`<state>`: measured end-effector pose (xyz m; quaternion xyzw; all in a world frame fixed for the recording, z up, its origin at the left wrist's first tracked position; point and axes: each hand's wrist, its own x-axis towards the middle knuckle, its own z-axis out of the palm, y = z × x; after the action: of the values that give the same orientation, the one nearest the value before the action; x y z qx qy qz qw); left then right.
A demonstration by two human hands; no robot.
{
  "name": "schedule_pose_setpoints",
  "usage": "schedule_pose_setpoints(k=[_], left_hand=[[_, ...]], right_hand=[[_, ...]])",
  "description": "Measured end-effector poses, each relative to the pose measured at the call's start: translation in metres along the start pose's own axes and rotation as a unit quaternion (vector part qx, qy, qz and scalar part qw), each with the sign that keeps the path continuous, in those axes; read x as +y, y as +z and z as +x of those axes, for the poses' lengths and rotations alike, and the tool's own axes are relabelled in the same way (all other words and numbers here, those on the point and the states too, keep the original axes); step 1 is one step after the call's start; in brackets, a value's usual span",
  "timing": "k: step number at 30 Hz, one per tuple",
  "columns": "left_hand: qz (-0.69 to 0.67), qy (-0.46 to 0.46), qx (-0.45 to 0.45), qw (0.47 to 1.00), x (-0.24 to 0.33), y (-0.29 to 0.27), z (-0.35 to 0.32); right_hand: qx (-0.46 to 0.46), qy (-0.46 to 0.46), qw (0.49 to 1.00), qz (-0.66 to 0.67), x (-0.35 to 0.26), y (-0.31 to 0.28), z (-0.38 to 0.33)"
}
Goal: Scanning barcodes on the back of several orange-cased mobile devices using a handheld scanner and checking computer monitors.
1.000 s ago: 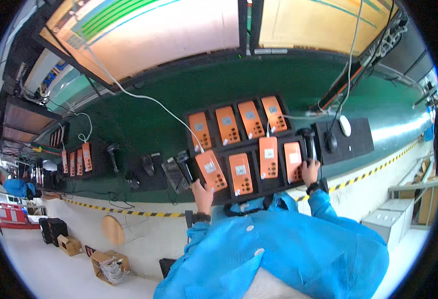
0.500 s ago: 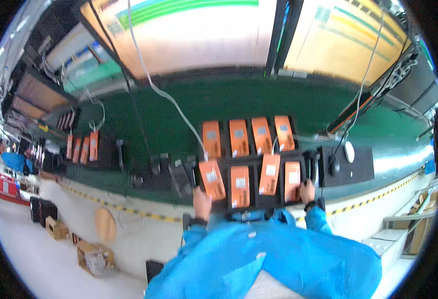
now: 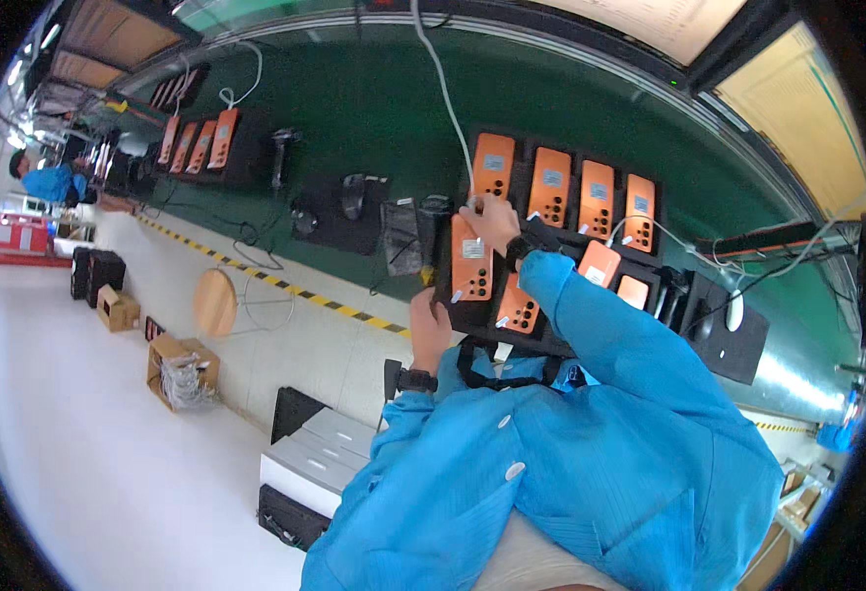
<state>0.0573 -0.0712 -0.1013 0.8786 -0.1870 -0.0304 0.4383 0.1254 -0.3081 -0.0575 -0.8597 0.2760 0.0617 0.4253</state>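
A black tray [image 3: 525, 156] holds two rows of orange phones, lying with their camera lenses up. My right hand [image 3: 493, 223] reaches across to the near-left phone [image 3: 471, 258]. Its fingers are closed on a white cable's plug at the far end of that phone; the plug itself is mostly hidden. By the tray's near-left corner, my left hand [image 3: 430, 329] has its thumb apart from the fingers and holds nothing I can see. My right sleeve covers part of the near row, including much of the phone [image 3: 519, 306] beside the near-left one.
Left of the tray lie a clear pouch [image 3: 400, 239] and a black mat [image 3: 331, 223] with a dark mouse. Farther left, another tray carries several orange phones [image 3: 224, 139]. A white mouse [image 3: 735, 308] rests at the right. Below the table stand a round stool [image 3: 215, 301] and cartons.
My view has swung left and down. My right hand has left the tray's right side and moved to the near-left phone's cable end. My left hand stays near the tray's left side.
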Motion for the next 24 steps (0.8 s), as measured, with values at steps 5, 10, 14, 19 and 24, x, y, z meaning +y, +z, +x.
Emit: schedule_pose_setpoints(k=[5, 10, 14, 19, 24], left_hand=[[-0.026, -0.063, 0.019, 0.997, -0.007, -0.013, -0.003], [0.011, -0.027, 0.053, 0.998, -0.008, -0.004, 0.048], [-0.030, -0.035, 0.034, 0.998, -0.018, 0.026, 0.114], [-0.161, -0.188, -0.161, 0.955, -0.054, 0.038, 0.164], [-0.175, -0.167, -0.208, 0.948, -0.018, 0.026, 0.164]], right_hand=[[0.092, -0.071, 0.991, -0.067, 0.007, 0.013, 0.013], [0.062, -0.048, 0.988, 0.134, 0.033, 0.004, -0.024], [0.052, -0.019, 0.996, 0.077, 0.054, 0.013, -0.045], [-0.028, 0.016, 0.990, 0.136, 0.023, 0.008, -0.054], [0.024, 0.005, 0.994, 0.110, 0.038, 0.013, -0.052]])
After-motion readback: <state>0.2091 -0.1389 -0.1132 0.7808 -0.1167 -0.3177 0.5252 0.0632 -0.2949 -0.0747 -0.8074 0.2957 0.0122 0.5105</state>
